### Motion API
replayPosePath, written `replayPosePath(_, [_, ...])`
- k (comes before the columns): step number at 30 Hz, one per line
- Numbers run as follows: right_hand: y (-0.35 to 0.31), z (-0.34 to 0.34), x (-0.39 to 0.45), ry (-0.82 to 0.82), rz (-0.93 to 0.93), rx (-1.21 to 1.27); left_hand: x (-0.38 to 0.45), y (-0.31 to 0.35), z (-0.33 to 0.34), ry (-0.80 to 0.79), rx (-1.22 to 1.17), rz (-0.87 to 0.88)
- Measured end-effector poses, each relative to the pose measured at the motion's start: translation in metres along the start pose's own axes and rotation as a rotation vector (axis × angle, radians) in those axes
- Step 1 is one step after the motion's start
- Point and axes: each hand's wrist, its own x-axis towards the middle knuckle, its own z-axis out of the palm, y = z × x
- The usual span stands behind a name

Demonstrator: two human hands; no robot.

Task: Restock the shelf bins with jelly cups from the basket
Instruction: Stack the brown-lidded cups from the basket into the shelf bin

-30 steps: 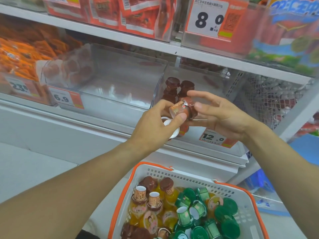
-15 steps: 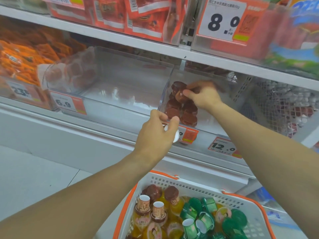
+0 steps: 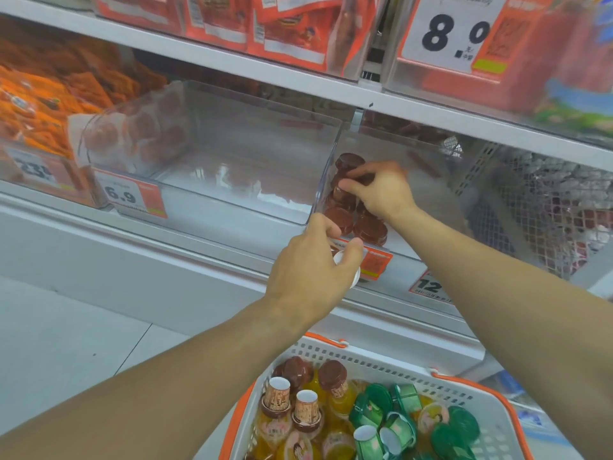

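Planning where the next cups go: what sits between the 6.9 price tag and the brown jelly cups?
Head view: one clear bin, holding nothing visible.

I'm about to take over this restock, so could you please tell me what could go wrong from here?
1. The brown jelly cups are stacked at the left edge of the clear plastic bin; the right hand setting one on top might topple them.
2. The left hand holds a white-based cup outside the bin front; it could drop.
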Motion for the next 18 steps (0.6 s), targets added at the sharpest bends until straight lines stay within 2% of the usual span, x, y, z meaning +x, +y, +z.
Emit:
replayPosePath(6, [-0.005,-0.001,0.001,-0.037,-0.043,-0.102,-0.001,0.004,0.0,-0.003,-0.085,-0.045])
replayPosePath(9, [-0.015,-0.017,-0.011,0.077,-0.079,-0.055,0.002,0.012,-0.005,-0.03,-0.415,-0.234])
replayPosePath(11, [-0.024,-0.033,-0.027,0.067,-0.098,0.086,0.004,0.017,-0.01,-0.073,-0.678,-0.357])
replayPosePath(15, [-0.042,-0.071,-0.073,-0.313,-0.023,0.493,-0.001,0.028,-0.015,-0.156,-1.032,-0.415])
replayPosePath(18, [-0.039,-0.089,-0.102,-0.504,-0.022,0.488,-0.007,0.037,-0.018,-0.184,-1.141,-0.396])
